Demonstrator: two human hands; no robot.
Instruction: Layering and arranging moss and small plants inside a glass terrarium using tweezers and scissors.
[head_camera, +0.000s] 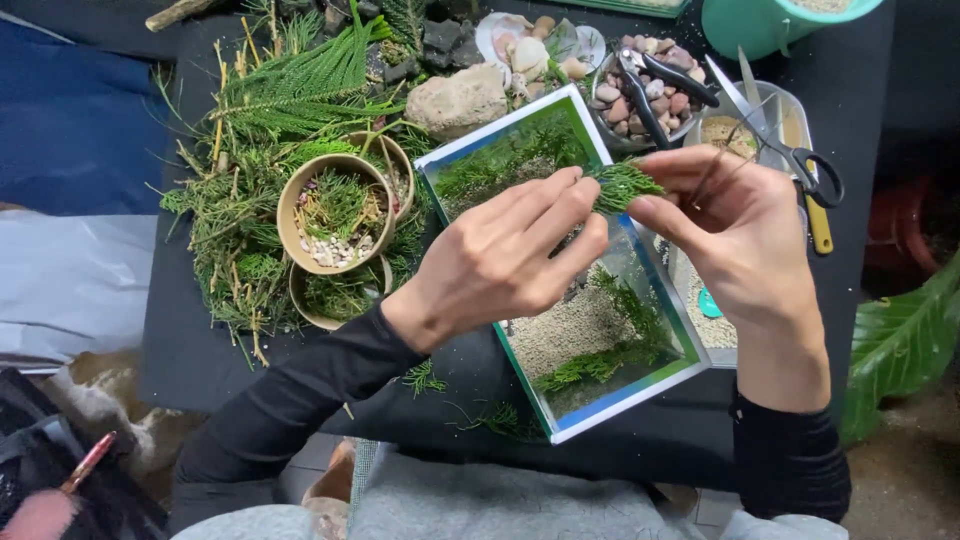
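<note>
Both hands pinch a green sprig (622, 184) above the glass tank's (690, 345) far edge: left hand (500, 262) fingertips pressed on its stem end, right hand (735, 230) apparently nipping the tip. Light, soft and easily crushed, it is best held by the stem. Scissors (790, 150), a bowl (335, 212) and a stone (458, 100) crowd the tabletop's far edge.
</note>
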